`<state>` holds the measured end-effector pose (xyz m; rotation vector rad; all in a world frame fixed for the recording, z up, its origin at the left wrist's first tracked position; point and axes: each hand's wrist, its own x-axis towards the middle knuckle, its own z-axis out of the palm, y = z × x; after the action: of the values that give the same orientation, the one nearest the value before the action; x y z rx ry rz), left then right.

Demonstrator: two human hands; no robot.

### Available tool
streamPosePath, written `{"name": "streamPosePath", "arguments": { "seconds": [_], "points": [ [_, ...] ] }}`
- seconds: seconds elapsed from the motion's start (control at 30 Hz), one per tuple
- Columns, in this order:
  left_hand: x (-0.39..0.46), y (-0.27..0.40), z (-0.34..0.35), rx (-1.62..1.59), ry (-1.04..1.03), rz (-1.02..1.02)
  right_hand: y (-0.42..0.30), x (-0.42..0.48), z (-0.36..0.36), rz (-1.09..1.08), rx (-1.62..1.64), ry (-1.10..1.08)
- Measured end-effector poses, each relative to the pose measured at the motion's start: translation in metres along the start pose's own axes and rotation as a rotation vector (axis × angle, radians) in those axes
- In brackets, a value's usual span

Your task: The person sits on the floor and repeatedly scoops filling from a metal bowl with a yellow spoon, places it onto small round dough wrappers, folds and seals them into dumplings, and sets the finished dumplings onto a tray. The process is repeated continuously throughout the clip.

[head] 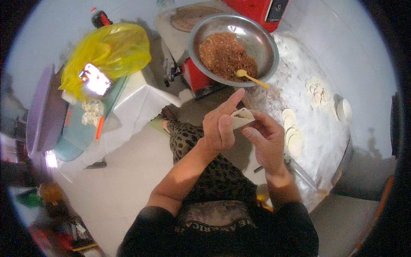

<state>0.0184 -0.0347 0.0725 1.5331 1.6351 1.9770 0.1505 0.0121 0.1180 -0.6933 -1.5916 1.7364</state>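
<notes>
Between my two hands is a half-folded dumpling [242, 118], its round wrapper still gaping at the top with filling visible inside. My left hand [220, 127] grips its left side between thumb and fingers, the index finger stretched forward. On the right edge, the fingers of my right hand [267, 135] pinch the dough. Just beyond the hands stands a wide steel bowl [263, 45] of brown minced filling [224, 53]. A yellow plastic spoon [249, 76] leans in it, handle over the near rim. Overlapping flat wrappers [292, 135] lie to the right of my right hand.
A floured board [324, 128] on the right bears dough pieces [317, 91] and a metal blade-like tool [301, 173]. At left, several finished dumplings [93, 112] sit on a teal tray [72, 138], near a lit phone [95, 80], a yellow plastic bag [128, 48] and a dark bottle [100, 18].
</notes>
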Motion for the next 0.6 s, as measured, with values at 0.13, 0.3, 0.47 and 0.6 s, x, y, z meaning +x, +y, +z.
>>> {"name": "streamPosePath", "arguments": {
  "seconds": [0.13, 0.3, 0.47, 0.6],
  "points": [
    [0.001, 0.0, -0.003, -0.029, -0.013, 0.078, -0.002, -0.003, 0.011, -0.151, -0.076, 0.084],
    [0.006, 0.003, -0.007, 0.003, -0.042, 0.245, 0.005, 0.002, 0.004, -0.479, -0.432, 0.077],
    [0.006, 0.003, -0.013, 0.035, -0.115, 0.285, -0.005, 0.008, -0.003, -0.238, -0.257, -0.049],
    [0.006, 0.003, -0.013, -0.024, -0.156, 0.247, -0.019, 0.01, -0.003, -0.022, -0.089, -0.1]
  ]
}}
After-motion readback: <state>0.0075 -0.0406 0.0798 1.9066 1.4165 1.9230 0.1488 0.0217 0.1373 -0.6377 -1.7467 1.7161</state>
